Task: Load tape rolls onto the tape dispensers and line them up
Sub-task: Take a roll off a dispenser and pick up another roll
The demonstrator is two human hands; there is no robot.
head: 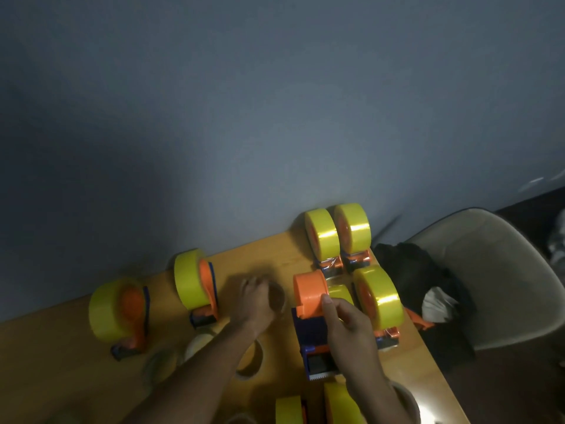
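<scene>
Left hand point(255, 296) of mine reaches across the bench point(284, 252), fingers curled over a brown cardboard core point(277, 297) that lies just left of the empty dispenser point(312, 313). I judge the core is a spent one to clear away, though blur keeps me from telling whether I truly grip it or only touch it. My right hand point(348, 324) steadies the empty dispenser, thumb up against its orange hub and fingers wrapped round the right side.

To do this step well, I should keep the dispenser pinned flat with the right hand, get the core out of the way, then bring a fresh roll square to the hub and push it fully home before threading the tape end toward the toothed blade at the near end.

Counting left to right: two loaded dispensers on the left point(117, 313) and point(195, 283), apart from each other. One empty dispenser in my right hand. Three loaded ones on the right, two side by side at the wall point(322, 237) and point(353, 229) and one nearer point(379, 296). Another yellow roll point(341, 293) peeks out behind my right hand; what it sits on is hidden. Two more yellow rolls point(289, 410) and point(336, 402) show at the bottom edge. Pale rolls or cores point(198, 345) lie under my left forearm, too dim to count.
</scene>
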